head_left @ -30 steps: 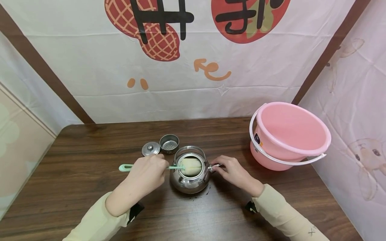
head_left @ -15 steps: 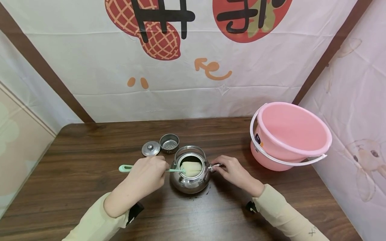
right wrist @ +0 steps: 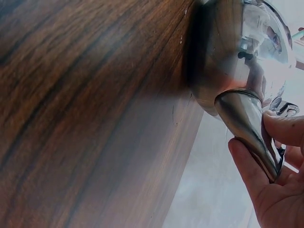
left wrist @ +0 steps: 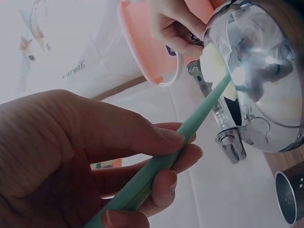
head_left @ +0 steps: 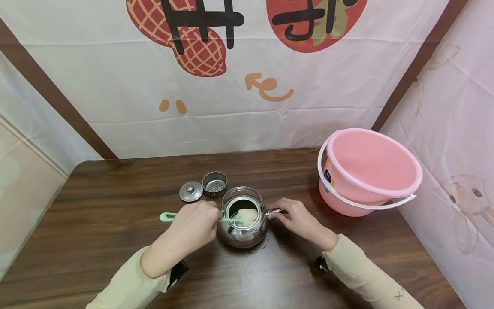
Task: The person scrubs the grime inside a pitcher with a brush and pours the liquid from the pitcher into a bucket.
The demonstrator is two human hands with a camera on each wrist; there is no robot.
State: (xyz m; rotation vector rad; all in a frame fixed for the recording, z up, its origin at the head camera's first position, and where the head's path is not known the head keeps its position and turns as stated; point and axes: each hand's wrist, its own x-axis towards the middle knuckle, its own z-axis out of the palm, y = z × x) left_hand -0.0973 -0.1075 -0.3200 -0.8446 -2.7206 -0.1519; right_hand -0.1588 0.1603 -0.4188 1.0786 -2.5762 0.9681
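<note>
A shiny metal teapot (head_left: 242,236) stands on the table with its top uncovered. My left hand (head_left: 194,223) grips the green handle of a sponge brush (left wrist: 194,121), thumb and fingers wrapped about it. The brush's pale sponge head (head_left: 247,216) is inside the teapot's mouth, its lower part hidden by the rim. On the other side, my right hand (head_left: 297,218) pinches the teapot's spout (right wrist: 244,116) between thumb and fingers. The teapot's hoop handle (head_left: 242,189) rises behind the opening.
Behind the teapot to the left lie a metal lid (head_left: 191,191) and a perforated strainer cup (head_left: 215,183). A pink bucket (head_left: 370,167) with a white bail stands at the right. A printed cloth (head_left: 231,128) hangs along the table's back edge.
My left hand has shifted slightly right, and the sponge head sits deeper and farther right in the teapot's mouth. The right hand keeps its hold on the spout.
</note>
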